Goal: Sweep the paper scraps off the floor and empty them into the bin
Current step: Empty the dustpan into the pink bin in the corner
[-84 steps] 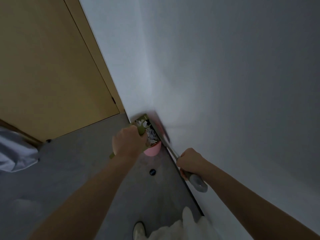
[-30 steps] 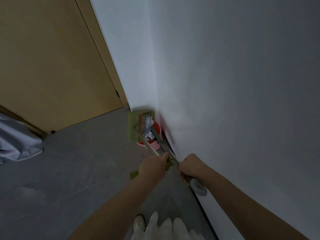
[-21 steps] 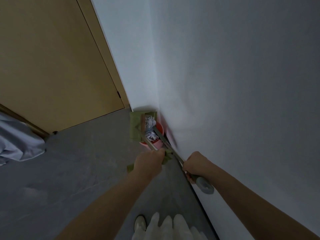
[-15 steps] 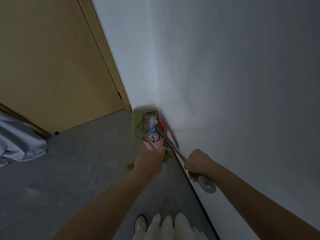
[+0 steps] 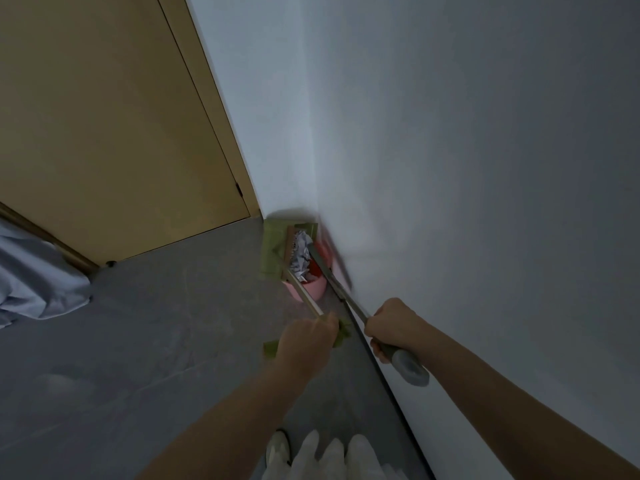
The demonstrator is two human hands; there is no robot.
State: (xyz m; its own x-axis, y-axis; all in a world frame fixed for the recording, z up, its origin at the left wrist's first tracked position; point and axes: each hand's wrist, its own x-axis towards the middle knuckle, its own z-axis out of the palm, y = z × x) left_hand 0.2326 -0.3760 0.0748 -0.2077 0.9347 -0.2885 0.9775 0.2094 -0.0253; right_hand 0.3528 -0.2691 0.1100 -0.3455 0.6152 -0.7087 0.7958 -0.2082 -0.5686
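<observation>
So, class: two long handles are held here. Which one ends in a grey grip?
The broom handle in the right hand, nearest the wall; the left hand holds the green-ended dustpan handle.

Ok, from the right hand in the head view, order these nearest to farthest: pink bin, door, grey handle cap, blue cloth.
1. Grey handle cap: just behind the right hand, on the handle it grips.
2. Pink bin: ahead in the wall corner.
3. Door: beyond the bin, to the left.
4. Blue cloth: far left edge.
</observation>
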